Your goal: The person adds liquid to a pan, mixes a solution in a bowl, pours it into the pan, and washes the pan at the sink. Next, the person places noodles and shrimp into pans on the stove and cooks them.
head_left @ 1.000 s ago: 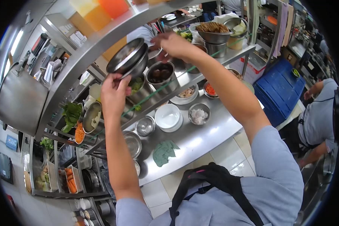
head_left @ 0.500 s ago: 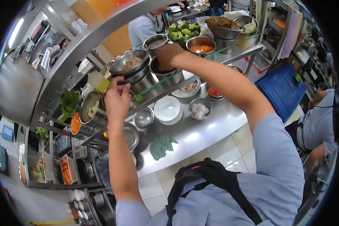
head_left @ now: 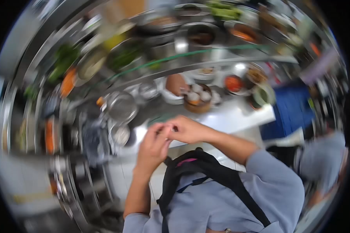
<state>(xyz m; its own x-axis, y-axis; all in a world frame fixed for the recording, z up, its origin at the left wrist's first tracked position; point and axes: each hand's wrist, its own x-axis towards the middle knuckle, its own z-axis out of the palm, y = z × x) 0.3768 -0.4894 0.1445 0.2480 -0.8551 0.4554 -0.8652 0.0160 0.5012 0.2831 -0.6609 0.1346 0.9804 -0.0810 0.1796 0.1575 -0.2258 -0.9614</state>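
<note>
My left hand (head_left: 152, 145) and my right hand (head_left: 187, 130) meet in front of the counter's near edge. Fingers on both are bent, with the fingertips pressed together. A small dark spot shows between them, too blurred to name. Just beyond lies a green cloth (head_left: 159, 119), partly covered by my hands. Another person's hand (head_left: 176, 84) comes from under the shelf and touches a round steamer basket (head_left: 198, 107) holding several pale round pieces. That hand partly covers a white bowl (head_left: 171, 98).
Above the counter (head_left: 237, 117) runs a metal shelf with a green-edged glass strip (head_left: 175, 57) and several pans of food. A bowl of red pieces (head_left: 233, 83) and a metal bowl (head_left: 121, 107) stand on the counter. Right are a blue lid (head_left: 287, 110) and another person (head_left: 322, 159).
Both my hands have come down from the shelf pans and together near my body. Another person's hand and the steamer basket have appeared on the counter. The view has shifted and blurred.
</note>
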